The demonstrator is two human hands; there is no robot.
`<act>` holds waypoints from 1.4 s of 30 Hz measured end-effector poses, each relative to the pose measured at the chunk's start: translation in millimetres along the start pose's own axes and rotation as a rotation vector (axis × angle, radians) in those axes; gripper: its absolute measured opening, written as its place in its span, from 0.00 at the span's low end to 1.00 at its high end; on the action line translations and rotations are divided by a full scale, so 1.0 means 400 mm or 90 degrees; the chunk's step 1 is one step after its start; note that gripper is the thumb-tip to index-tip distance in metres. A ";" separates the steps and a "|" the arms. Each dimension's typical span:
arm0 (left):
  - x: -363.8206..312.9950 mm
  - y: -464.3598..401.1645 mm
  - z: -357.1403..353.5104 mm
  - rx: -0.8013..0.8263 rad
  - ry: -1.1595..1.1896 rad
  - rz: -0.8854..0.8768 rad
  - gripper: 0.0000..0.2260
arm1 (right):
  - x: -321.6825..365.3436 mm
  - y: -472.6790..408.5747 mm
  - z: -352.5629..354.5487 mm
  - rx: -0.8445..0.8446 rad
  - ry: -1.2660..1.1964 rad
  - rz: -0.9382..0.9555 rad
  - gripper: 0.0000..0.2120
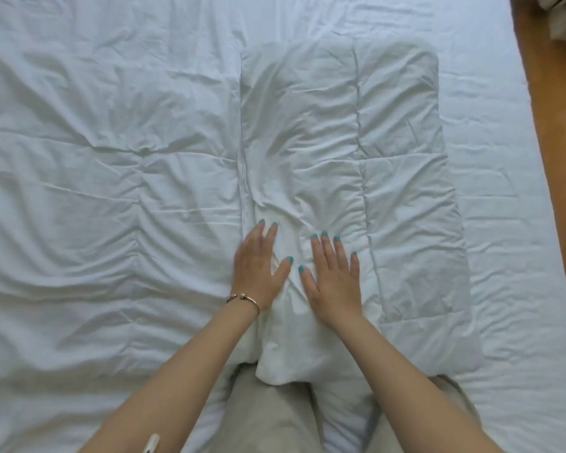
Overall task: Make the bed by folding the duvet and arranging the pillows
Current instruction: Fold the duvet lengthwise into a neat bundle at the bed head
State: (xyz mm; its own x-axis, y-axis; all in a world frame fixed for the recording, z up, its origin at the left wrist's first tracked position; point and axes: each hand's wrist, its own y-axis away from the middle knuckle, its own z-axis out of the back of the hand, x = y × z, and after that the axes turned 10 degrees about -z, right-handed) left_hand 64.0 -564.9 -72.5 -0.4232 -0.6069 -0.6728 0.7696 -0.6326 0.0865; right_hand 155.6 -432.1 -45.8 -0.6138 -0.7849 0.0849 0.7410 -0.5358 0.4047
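A white quilted duvet [95, 165] covers the left and middle of the bed, with a section of it folded over into a long strip [340, 142] down the centre. My left hand [258, 269] lies flat, fingers straight, pressing on the left edge of that folded strip. My right hand [334, 276] presses flat beside it, fingers spread, on the same fold. No pillows are in view.
The white sheet of the mattress [497, 191] lies bare to the right of the fold. A wooden floor [556, 132] runs along the bed's right edge. My grey-trousered legs [275, 416] are at the near edge, under a corner of the fold.
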 end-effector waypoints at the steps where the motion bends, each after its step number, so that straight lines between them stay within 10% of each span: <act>1: -0.018 0.054 -0.010 -0.023 0.018 0.040 0.31 | -0.004 0.027 0.002 0.029 -0.007 0.010 0.34; 5: -0.101 0.192 -0.012 -0.070 0.195 0.321 0.20 | -0.034 0.113 0.007 0.121 -0.049 0.040 0.32; 9: -0.166 0.192 0.013 -0.111 0.314 0.367 0.04 | -0.039 0.097 0.030 0.179 -0.081 0.043 0.33; 16: -0.090 0.214 0.008 -0.096 0.117 0.545 0.11 | -0.122 0.069 0.099 0.162 -0.031 0.185 0.26; 19: -0.114 0.193 -0.008 -0.041 0.028 0.610 0.11 | -0.212 0.076 0.106 0.099 0.083 0.055 0.29; 22: -0.211 0.147 -0.050 -0.164 -0.149 0.395 0.16 | -0.306 0.089 0.101 0.102 0.121 -0.017 0.32; 25: -0.329 0.109 -0.143 0.085 -0.193 0.052 0.23 | -0.372 0.082 0.114 0.119 0.160 0.039 0.35; 29: -0.353 0.107 -0.197 0.352 -0.223 0.184 0.49 | -0.458 0.046 0.156 0.170 0.189 0.028 0.48; 37: -0.346 0.228 -0.180 0.232 0.009 0.620 0.65 | -0.584 0.002 0.222 0.237 0.101 0.037 0.65; 42: -0.358 0.248 -0.177 0.155 -0.215 0.398 0.60 | -0.613 -0.020 0.194 0.246 0.072 0.041 0.65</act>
State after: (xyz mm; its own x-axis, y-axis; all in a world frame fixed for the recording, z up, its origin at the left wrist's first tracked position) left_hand 234.8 -506.7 -19.4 -0.0964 -0.9778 -0.1862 0.8043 -0.1867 0.5641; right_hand 278.9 -211.0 0.9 -0.5198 -0.8538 0.0289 0.6066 -0.3451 0.7162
